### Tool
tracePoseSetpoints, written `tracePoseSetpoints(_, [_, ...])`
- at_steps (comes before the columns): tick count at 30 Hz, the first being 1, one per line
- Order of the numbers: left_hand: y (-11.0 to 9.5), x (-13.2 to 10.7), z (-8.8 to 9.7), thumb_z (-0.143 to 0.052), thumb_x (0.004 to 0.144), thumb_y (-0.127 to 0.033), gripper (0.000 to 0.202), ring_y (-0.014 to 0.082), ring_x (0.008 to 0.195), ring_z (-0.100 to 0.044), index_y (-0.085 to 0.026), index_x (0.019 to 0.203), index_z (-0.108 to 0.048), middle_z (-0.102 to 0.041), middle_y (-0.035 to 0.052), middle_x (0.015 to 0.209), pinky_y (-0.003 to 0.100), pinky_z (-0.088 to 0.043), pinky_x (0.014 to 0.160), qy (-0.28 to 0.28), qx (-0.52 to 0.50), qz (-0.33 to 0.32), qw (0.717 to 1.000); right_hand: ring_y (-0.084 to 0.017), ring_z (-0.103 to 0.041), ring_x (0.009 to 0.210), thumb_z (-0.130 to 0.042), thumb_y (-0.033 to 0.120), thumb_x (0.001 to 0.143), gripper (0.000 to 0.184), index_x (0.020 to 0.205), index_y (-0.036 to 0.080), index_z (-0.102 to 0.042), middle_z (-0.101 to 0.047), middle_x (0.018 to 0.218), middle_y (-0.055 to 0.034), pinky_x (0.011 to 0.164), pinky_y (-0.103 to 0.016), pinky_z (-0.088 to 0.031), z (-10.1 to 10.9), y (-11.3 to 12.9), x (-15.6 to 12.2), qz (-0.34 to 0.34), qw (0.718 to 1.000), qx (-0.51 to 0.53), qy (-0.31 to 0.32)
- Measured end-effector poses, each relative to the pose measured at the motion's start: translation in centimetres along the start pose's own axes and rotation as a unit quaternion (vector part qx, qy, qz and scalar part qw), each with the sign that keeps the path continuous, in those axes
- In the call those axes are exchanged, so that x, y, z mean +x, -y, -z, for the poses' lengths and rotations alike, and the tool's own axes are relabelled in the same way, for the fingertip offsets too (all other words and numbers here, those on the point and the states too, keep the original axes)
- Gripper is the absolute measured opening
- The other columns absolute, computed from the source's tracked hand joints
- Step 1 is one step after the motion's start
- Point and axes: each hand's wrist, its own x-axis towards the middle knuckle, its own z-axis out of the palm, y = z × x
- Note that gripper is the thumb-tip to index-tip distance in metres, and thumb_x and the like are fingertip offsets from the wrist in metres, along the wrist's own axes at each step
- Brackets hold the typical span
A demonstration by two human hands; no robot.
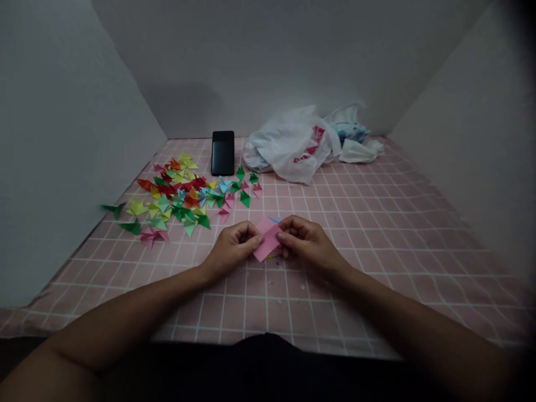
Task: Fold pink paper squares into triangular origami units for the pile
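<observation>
Pink paper (268, 241) is pinched by the fingers (247, 226) of my left hand (235, 241) and right hand (309, 239). Leftward on the tabletop (377, 223), I see colourful folded papers (181, 211).

Head view, one, worn by the person: set above and behind the left hand (237, 243) and right hand (310, 243), facing forward and down, both hands just below mid-frame. Range near but wide, taking in both forearms (161, 301) behind the hands, the checked tablecloth (377, 223) around them, the back wall (272, 56) beyond, and side walls (62, 139) flanking them.
</observation>
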Motion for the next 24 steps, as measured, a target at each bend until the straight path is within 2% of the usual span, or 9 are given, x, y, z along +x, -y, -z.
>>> tracePoseSetpoints(5, [0.10, 0.01, 0.07, -0.071, 0.079, -0.039, 0.027, 0.0097, 0.062, -0.048, -0.015, 0.076, -0.058, -0.055, -0.0025, 0.069, 0.022, -0.037, 0.058, 0.009, -0.019, 0.016, 1.000, -0.007, -0.055, 0.047, -0.075, 0.037, 0.079, 0.026, 0.085, 0.018, -0.060, -0.066, 0.066, 0.0016, 0.046, -0.020, -0.038, 0.01, -0.19, -0.08, -0.034, 0.999, 0.032, 0.021])
tracePoseSetpoints(10, [0.19, -0.02, -0.03, -0.071, 0.078, -0.036, 0.024, 0.0094, 0.063, -0.050, -0.015, 0.077, -0.058, -0.056, -0.0017, 0.072, 0.022, -0.038, 0.059, 0.032, -0.030, 0.024, 0.999, -0.008, -0.058, 0.049, -0.074, 0.033, 0.081, 0.021, 0.085, 0.018, -0.061, -0.066, 0.065, 0.0026, 0.049, -0.020, -0.042, -0.26, -0.15, -0.28, -0.020, 0.999, 0.032, 0.022])
tracePoseSetpoints(17, [0.27, -0.07, -0.27, -0.075, 0.075, -0.033, 0.025, 0.0090, 0.061, -0.051, -0.016, 0.083, -0.058, -0.057, -0.0029, 0.069, 0.022, -0.037, 0.058, 0.023, -0.083, 0.046, 0.995, -0.009, -0.061, 0.049, -0.073, 0.027, 0.081, 0.020, 0.094, 0.021, -0.060, -0.067, 0.063, 0.0046, 0.049, -0.021, -0.044, -0.43, -0.37, -0.52, 0.007, 0.998, 0.058, 0.027])
tracePoseSetpoints(24, [0.30, -0.20, -0.44, -0.076, 0.073, -0.026, 0.021, 0.0087, 0.062, -0.051, -0.017, 0.085, -0.060, -0.059, -0.0031, 0.069, 0.021, -0.036, 0.059, 0.010, -0.163, 0.068, 0.984, -0.009, -0.065, 0.053, -0.070, 0.020, 0.083, 0.006, 0.089, 0.020, -0.068, -0.071, 0.067, 0.0027, 0.055, -0.021, -0.051, -0.48, -0.67, -0.81, 0.010, 0.992, 0.123, 0.030])
